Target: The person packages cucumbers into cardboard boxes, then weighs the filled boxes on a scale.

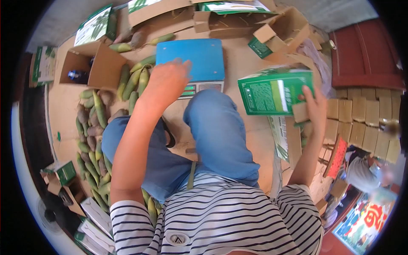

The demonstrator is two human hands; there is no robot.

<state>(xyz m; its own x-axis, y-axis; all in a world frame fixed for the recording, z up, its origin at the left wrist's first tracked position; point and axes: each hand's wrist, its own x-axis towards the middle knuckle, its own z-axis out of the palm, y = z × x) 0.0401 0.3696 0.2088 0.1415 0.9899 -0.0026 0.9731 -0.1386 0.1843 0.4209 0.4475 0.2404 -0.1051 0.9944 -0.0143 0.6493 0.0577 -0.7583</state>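
My right hand (pixel 313 106) grips the right side of a green printed cardboard box (pixel 261 94), with fingers on its printed face and near a bare cardboard flap. The box is held to the right of my knee, and its inside is hidden. My left hand (pixel 169 80) is over the left front edge of a blue-topped weighing scale (pixel 191 55); its fingers are smeared by motion, so I cannot make out their pose. Part of the scale's display panel (pixel 204 87) shows in front of the blue platform. Long green radishes (pixel 143 80) lie just left of that hand.
A big pile of green and brownish radishes (pixel 91 140) spreads along my left. An open carton (pixel 95 63) with a dark blue item stands beyond it. More cartons (pixel 289 32) line the back. Stacked brown boxes (pixel 359 111) and another person (pixel 363 174) are at right.
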